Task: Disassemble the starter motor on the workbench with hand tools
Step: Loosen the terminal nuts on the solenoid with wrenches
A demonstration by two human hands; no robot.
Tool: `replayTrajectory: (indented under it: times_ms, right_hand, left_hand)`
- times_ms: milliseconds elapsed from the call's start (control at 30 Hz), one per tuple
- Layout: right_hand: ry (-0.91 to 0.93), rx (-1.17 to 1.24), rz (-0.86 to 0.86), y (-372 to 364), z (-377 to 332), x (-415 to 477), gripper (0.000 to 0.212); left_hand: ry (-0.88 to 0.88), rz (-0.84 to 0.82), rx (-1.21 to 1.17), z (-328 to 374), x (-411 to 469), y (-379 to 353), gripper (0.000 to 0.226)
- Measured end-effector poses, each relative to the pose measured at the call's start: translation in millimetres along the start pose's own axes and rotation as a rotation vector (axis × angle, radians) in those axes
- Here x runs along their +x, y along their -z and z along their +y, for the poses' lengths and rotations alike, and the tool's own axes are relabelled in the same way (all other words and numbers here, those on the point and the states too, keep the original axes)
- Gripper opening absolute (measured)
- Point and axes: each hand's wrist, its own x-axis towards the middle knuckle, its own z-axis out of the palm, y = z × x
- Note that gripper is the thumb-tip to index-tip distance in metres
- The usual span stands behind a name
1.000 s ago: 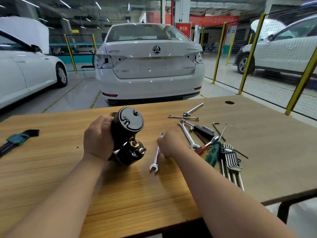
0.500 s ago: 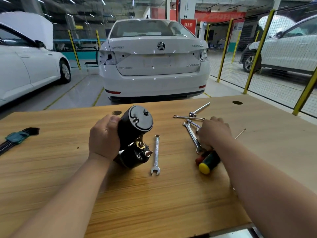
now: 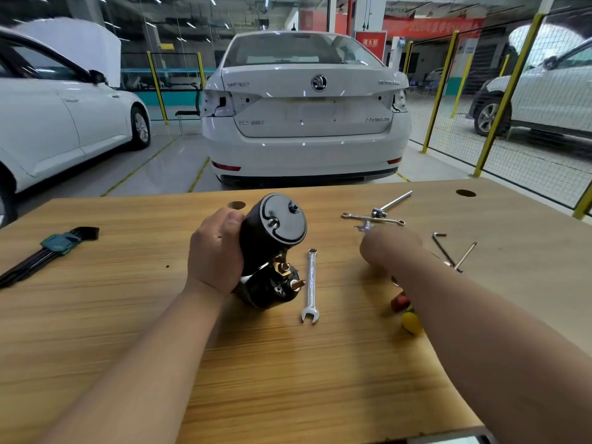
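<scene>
Starter motor [image 3: 272, 238] stands tilted at the centre of the bench [image 3: 128, 315], end cap toward the camera; the left hand [image 3: 217, 251] wraps its body. Spanner [image 3: 310, 283] lies just right of it, long axis running away from the person, between the 2 hands. The right hand [image 3: 389, 248] is blurred beside a hex key [image 3: 443, 248]; its grasp is unreadable.

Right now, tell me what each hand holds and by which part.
Left hand grips the starter motor round its black cylindrical body. Right hand is blurred; cannot tell.

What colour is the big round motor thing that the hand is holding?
The starter motor is black, best seen in the head view.
</scene>
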Motion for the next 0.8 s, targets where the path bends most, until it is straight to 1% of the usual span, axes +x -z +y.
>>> replayTrajectory:
  times_ms: [33,67,100,133,167,200,233,267,333,400,467,533,600,633,667,733,800]
  right_hand:
    - [0.023,0.059,0.019,4,-2,-3,0.051]
    - [0.045,0.192,0.053,9,-4,-7,0.044]
    - [0.105,0.3,0.072,16,-4,-15,0.033]
    - [0.169,0.477,0.064,21,-4,-23,0.021]
    - [0.219,0.784,0.058,22,-1,-36,0.016]
    - [0.27,1.064,0.027,21,0,-56,0.021]
    - [0.292,1.318,-0.047,20,1,-78,0.023]
    - [0.319,1.476,-0.118,17,1,-98,0.025]
    - [0.342,1.673,-0.202,4,-4,-132,0.034]
    - [0.364,1.855,-0.242,-11,-12,-152,0.036]
    - [0.352,2.02,-0.228,-21,-19,-162,0.035]
    - [0.343,2.187,-0.219,-29,-23,-164,0.043]
    - [0.39,2.303,-0.212,-33,-24,-161,0.05]
    - [0.447,2.318,-0.19,-35,-24,-159,0.049]
    - [0.51,2.292,-0.147,-37,-24,-155,0.043]
    - [0.6,2.097,0.004,-40,-26,-150,0.031]
    - [0.619,1.817,0.171,-42,-26,-145,0.027]
  left_hand:
    - [-0.021,-0.003,0.0,-1,-1,1,0.043]
    - [-0.045,-0.011,0.001,-2,-2,3,0.046]
    - [-0.073,-0.023,0.004,-3,-3,5,0.052]
    - [-0.105,-0.037,0.011,-4,-4,6,0.059]
    - [-0.137,-0.053,0.024,-3,-5,8,0.063]
    - [-0.169,-0.072,0.045,-2,-5,11,0.063]
    - [-0.203,-0.098,0.08,-1,-5,15,0.063]
    - [-0.237,-0.136,0.13,0,-4,19,0.065]
    - [-0.278,-0.231,0.277,2,-1,28,0.08]
    - [-0.223,-0.275,0.424,7,0,33,0.092]
    - [-0.16,-0.278,0.523,15,-2,35,0.093]
    - [-0.115,-0.267,0.552,21,-6,32,0.084]
    - [-0.072,-0.255,0.505,25,-8,31,0.077]
    - [-0.059,-0.254,0.485,25,-9,31,0.074]
    - [-0.052,-0.253,0.481,25,-10,31,0.074]
    - [-0.034,-0.255,0.506,23,-11,31,0.073]
    - [0.004,-0.261,0.539,21,-9,30,0.075]
